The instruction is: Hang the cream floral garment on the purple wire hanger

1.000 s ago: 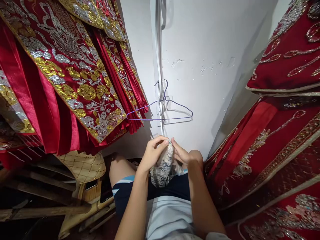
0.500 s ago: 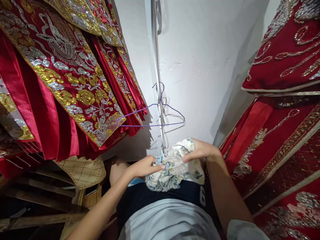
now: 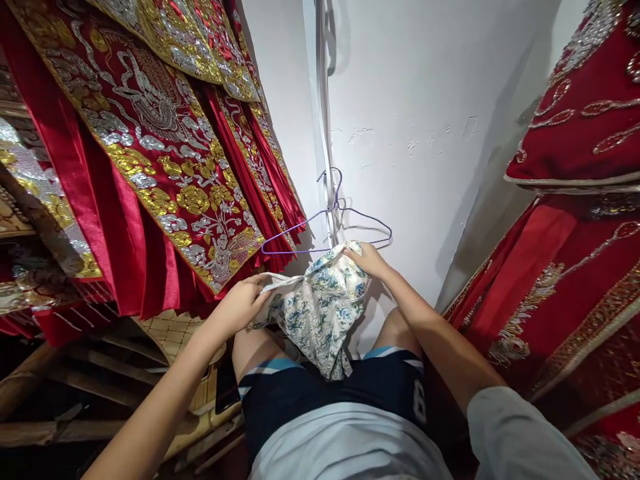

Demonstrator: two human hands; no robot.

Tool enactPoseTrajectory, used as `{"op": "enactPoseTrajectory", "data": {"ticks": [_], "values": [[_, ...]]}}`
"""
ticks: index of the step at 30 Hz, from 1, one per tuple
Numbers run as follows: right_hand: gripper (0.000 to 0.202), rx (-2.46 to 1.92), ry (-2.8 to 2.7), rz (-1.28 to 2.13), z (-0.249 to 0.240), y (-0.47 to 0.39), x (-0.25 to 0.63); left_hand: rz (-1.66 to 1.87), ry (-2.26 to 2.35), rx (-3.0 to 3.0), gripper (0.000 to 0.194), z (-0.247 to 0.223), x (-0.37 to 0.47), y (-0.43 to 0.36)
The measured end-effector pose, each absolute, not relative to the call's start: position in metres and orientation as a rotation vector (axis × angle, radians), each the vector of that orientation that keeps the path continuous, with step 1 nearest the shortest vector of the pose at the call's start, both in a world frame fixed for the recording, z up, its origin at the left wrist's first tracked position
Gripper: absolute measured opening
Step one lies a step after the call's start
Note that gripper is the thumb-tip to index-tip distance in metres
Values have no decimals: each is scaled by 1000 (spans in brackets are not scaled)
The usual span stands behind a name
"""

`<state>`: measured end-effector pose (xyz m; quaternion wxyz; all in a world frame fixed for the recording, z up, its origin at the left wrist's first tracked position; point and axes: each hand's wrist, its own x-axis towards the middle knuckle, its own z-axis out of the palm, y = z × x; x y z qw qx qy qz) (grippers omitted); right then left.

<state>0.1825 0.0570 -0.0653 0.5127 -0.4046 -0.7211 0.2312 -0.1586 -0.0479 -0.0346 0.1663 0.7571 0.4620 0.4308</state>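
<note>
A white garment with a blue and green floral print [image 3: 320, 300] is stretched between my two hands above my lap. My left hand [image 3: 245, 303] pinches its edge on the left, where a pale band runs along the top. On the other side, my right hand [image 3: 367, 260] grips the upper right corner. The cloth hangs down in folds toward my dark shorts, and its exact kind is hard to make out. Just beyond it, a purple wire hanger [image 3: 325, 213] hangs by its hook from a narrow strip on the wall; the cloth overlaps part of its lower bar.
Red garments with gold and silver embroidery [image 3: 185, 167] hang on the left. More beaded red clothing [image 3: 550, 280] hangs on the right. A white wall [image 3: 400, 87] stands ahead. At lower left is a bamboo seat [image 3: 200, 427] with a dark phone-like object [image 3: 227, 390] on it.
The bunched garment has been raised and spread out between my hands. My left hand moved left and up, my right hand up and slightly left. The view shifted a little.
</note>
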Motion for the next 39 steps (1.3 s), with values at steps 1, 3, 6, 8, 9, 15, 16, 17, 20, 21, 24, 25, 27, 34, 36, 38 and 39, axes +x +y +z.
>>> {"op": "enactPoseTrajectory", "data": {"ticks": [1, 3, 6, 8, 9, 15, 16, 17, 20, 21, 24, 25, 27, 34, 36, 38, 39], "values": [[28, -988, -1750, 551, -67, 56, 186, 1250, 1327, 2184, 13, -34, -160, -44], [31, -1001, -1754, 516, -68, 48, 197, 1254, 1363, 2274, 16, -33, -160, -38], [33, -1039, -1714, 453, -62, 31, 219, 1147, 1443, 2444, 31, -27, -150, -36], [32, -1065, -1685, 428, -57, 20, 229, 1062, 1446, 2510, 37, -18, -138, -39], [32, -1072, -1678, 418, -56, 15, 231, 1024, 1434, 2537, 39, -11, -131, -40], [25, -1029, -1794, 455, -51, -1, 216, 1153, 1237, 2721, 25, 25, -86, -25], [25, -1025, -1817, 475, -52, -3, 213, 1223, 1216, 2730, 21, 28, -81, -18], [24, -1023, -1839, 492, -52, -6, 212, 1288, 1215, 2720, 18, 30, -78, -11], [20, -995, -1901, 473, -54, -12, 217, 1373, 1243, 2657, 23, 31, -77, 8], [24, -986, -1887, 421, -55, -13, 222, 1362, 1235, 2652, 24, 31, -79, 11], [54, -1024, -1664, 176, -55, -11, 240, 1333, 1200, 2667, 28, 29, -85, 13], [65, -1059, -1569, 104, -54, -8, 247, 1322, 1207, 2671, 30, 30, -86, 13], [76, -1139, -1455, 37, -49, 0, 258, 1285, 1243, 2675, 31, 32, -85, 10], [42, -1256, -1541, 399, -13, 2, 292, 1311, 1545, 2643, 31, 40, -89, 14], [47, -1173, -1561, 694, -3, -6, 297, 1364, 1678, 2507, 35, 39, -98, 17], [51, -1079, -1531, 1001, 3, -11, 294, 1296, 1767, 2407, 42, 38, -105, 19], [52, -1048, -1497, 1106, 3, -13, 289, 1252, 1777, 2390, 45, 37, -107, 20]]}}
